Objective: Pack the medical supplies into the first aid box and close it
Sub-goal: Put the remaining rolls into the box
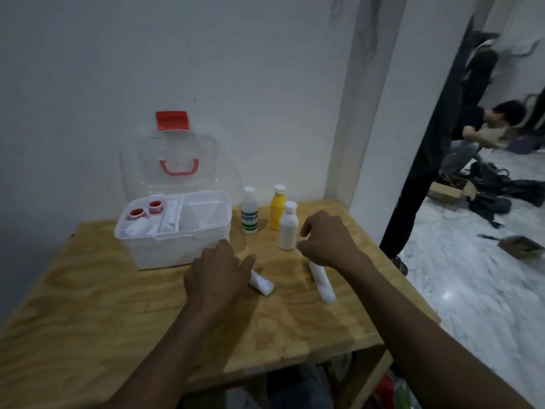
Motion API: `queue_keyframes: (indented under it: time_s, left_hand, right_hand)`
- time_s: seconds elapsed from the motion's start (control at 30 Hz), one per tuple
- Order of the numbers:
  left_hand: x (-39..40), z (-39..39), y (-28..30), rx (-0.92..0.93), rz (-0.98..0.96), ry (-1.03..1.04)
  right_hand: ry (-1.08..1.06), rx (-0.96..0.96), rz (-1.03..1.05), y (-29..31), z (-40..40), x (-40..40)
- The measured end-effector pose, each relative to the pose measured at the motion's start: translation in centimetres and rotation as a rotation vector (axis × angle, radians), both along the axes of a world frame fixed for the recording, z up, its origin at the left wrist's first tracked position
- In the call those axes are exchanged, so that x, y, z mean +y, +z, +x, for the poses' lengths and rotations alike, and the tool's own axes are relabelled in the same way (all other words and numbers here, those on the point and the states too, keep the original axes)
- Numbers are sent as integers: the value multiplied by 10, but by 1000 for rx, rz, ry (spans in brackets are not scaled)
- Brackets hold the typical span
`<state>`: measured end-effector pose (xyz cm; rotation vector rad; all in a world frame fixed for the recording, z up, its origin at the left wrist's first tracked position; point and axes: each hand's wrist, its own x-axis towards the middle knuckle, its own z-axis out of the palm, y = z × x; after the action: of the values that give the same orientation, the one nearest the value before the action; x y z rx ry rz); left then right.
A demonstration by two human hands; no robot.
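The white first aid box (165, 249) stands open at the table's back left, its clear lid (174, 163) leaning on the wall. Its top tray holds two red tape rolls (146, 211), a wrapped roll and white gauze. Three bottles stand to its right: a clear one with a green label (249, 212), a yellow one (277, 209) and a white one (288, 227). Two white wrapped rolls lie on the table. My left hand (219, 276) rests over the near roll (262, 283), fingers apart. My right hand (324, 240) hovers over the end of the other roll (323, 283), fingers curled, beside the white bottle.
The wooden table (118, 305) ends at the right near a doorway. Beyond it, on a marble floor (472, 276), a person sits among bags and cardboard boxes. The white wall stands right behind the box.
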<state>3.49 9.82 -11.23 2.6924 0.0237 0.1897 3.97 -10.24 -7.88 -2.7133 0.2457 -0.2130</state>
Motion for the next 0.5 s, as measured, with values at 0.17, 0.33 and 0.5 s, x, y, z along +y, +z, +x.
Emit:
queue_keyframes:
  time_s: [0.17, 0.33, 0.5]
  left_hand:
    - [-11, 1, -6, 72, 0, 38]
    - [-19, 4, -2, 144, -27, 21]
    - [-20, 3, 0, 134, -90, -18]
  right_hand:
    - [-49, 119, -16, -24, -4, -13]
    - [-56, 183, 52, -32, -6, -10]
    - [-16, 120, 160, -26, -11, -3]
